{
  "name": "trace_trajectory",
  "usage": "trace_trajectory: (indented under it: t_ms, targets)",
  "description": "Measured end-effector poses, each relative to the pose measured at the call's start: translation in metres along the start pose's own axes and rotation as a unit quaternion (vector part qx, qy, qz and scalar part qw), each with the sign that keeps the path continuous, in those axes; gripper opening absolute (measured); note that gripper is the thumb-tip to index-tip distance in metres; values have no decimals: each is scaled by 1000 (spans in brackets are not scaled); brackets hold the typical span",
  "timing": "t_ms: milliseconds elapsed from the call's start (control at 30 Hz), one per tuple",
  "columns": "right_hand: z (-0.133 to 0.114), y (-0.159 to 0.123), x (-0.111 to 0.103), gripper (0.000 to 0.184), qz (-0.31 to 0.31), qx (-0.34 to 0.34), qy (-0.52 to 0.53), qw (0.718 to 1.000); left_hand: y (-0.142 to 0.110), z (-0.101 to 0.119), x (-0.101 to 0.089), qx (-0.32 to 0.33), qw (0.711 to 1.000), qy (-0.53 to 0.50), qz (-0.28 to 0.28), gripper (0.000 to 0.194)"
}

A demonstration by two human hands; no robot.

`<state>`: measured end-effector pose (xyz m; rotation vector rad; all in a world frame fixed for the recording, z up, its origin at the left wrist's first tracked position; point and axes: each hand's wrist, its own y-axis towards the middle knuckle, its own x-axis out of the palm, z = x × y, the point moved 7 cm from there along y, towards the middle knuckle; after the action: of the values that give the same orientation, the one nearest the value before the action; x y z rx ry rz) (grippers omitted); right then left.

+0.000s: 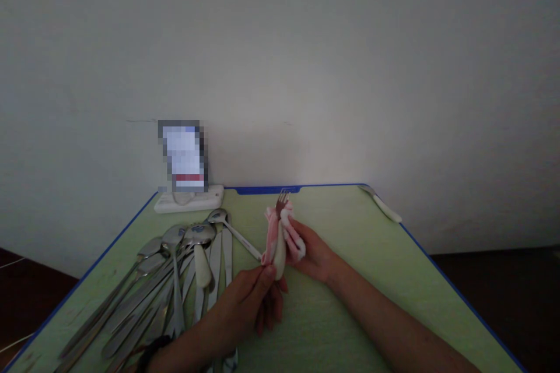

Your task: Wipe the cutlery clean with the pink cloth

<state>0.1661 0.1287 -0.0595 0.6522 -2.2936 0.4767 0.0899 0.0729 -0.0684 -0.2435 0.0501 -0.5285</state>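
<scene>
A fork (280, 245) with a pale, thick handle stands tilted upward above the middle of the table, its metal tines pointing away from me. My left hand (258, 297) pinches the lower end of its handle between thumb and fingers. Around the fork's neck and upper handle lies a pink and white cloth (294, 238). My right hand (311, 247) is closed on this cloth from the right side; its fingertips are hidden behind it. Left of my hands lies a pile of spoons, forks and knives (175, 280), partly covered by my left forearm.
Another pale-handled fork (385, 207) lies at the far right edge of the green table (350, 315). A small spoon (234, 232) rests beside the pile. At the back left, a blurred-out phone (184, 154) leans on a white stand (190, 201) before the wall.
</scene>
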Motion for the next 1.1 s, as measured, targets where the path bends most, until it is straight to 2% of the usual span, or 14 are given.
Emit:
trace_trajectory:
  t_ms: [300,400,533,833,1100]
  targets:
    - [-1,3,-9,33,44,-31,5,999,0,0,-2,-10,999,-28,16,55]
    - [-3,2,-7,29,35,-39,6,999,0,0,-3,-3,999,-43,24,52]
    - [-5,1,-6,23,25,-55,5,998,1,2,-3,0,1000,-11,20,46]
    - [-9,1,-14,21,89,-81,63,991,-1,5,-3,-13,999,36,1,35]
    - [-4,1,-13,20,78,-37,9,996,-3,5,1,-10,994,99,-42,34]
